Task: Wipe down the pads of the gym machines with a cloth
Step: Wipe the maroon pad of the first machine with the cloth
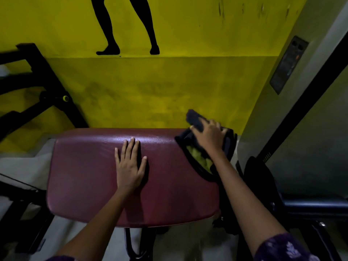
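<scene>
The right hand [209, 135] presses a bunched dark cloth [202, 157] onto the far right corner of the maroon pad [84, 176], whose long unwiped stretch runs leftward, past the left hand [130, 166] lying flat, fingers straight, mid-pad

My maroon pad [90, 176] gleams beneath a dark navy cloth [199, 147] with a yellow-green patch, before a yellow wall [150, 87] painted with black silhouetted legs [128, 25], beside my purple white-patterned sleeve [282, 247].
</scene>
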